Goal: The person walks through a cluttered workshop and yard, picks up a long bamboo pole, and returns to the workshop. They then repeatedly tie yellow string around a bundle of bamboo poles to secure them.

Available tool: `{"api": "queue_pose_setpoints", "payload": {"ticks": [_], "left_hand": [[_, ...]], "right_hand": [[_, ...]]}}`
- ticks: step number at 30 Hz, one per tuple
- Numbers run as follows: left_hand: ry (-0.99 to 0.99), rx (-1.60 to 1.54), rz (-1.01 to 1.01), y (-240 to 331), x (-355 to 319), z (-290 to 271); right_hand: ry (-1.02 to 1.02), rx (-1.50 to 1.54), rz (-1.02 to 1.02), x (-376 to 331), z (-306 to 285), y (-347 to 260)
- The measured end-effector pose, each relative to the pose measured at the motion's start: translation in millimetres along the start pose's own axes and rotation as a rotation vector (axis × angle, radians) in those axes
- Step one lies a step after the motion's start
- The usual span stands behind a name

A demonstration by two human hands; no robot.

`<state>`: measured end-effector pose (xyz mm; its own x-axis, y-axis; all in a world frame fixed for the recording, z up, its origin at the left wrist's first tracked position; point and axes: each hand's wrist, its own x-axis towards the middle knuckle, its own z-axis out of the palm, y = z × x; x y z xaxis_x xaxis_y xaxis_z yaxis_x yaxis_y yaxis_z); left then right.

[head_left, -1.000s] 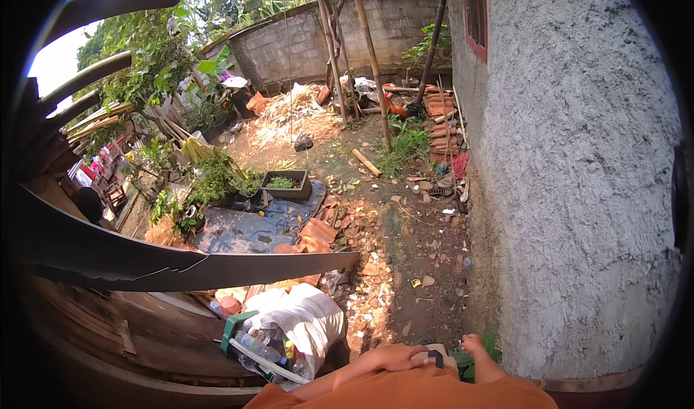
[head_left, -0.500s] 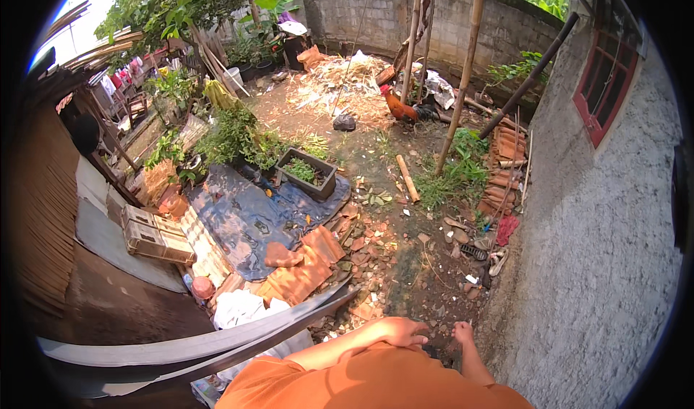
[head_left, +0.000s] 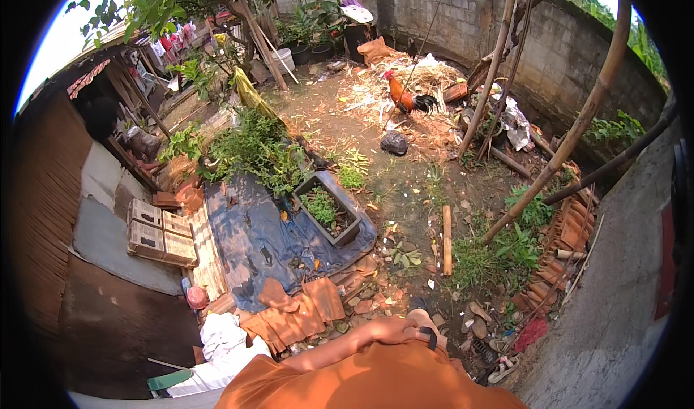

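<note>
Curved terracotta roof tiles (head_left: 293, 319) lie stacked in rough, overlapping rows just beyond a bent forearm (head_left: 361, 340) in an orange sleeve. A crumpled blue tarp (head_left: 253, 239) spreads behind the tiles. Both hands are hidden; their fingers cannot be told.

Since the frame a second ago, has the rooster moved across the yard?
Cannot tell. The rooster now stands by the straw pile near the block wall; earlier views show it too small, and the camera itself turned.

Dirt yard (head_left: 405, 185); blue tarp (head_left: 253, 243); roof tiles (head_left: 293, 315); planter trough (head_left: 327, 210).
</note>
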<state>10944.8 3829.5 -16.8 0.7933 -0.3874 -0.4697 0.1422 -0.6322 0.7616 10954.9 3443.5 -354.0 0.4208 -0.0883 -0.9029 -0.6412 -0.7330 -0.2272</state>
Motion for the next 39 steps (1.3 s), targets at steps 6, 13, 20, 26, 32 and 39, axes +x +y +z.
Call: {"api": "queue_pose_setpoints", "payload": {"ticks": [6,13,20,26,32,39], "left_hand": [[0.123,-0.225,0.015,29,92,-200],[0.51,-0.97,-0.12,-95,214,-346],[0.493,-0.925,-0.1,-182,334,-595],[0.653,-0.893,-0.094,-229,346,-823],[0.849,-0.924,0.055,-342,412,-1030],[1.048,-1.015,0.004,-450,426,-1262]], "right_hand": [[0.446,0.101,-0.543,115,-261,-391],[0.302,0.254,-1.103,63,-314,-819],[0.303,-0.258,-0.634,271,-284,-881],[-0.081,-0.678,-0.242,299,-230,-1012],[-0.112,-0.698,-0.305,367,-182,-1250],[0.084,-1.077,-0.721,483,-115,-1603]]}}
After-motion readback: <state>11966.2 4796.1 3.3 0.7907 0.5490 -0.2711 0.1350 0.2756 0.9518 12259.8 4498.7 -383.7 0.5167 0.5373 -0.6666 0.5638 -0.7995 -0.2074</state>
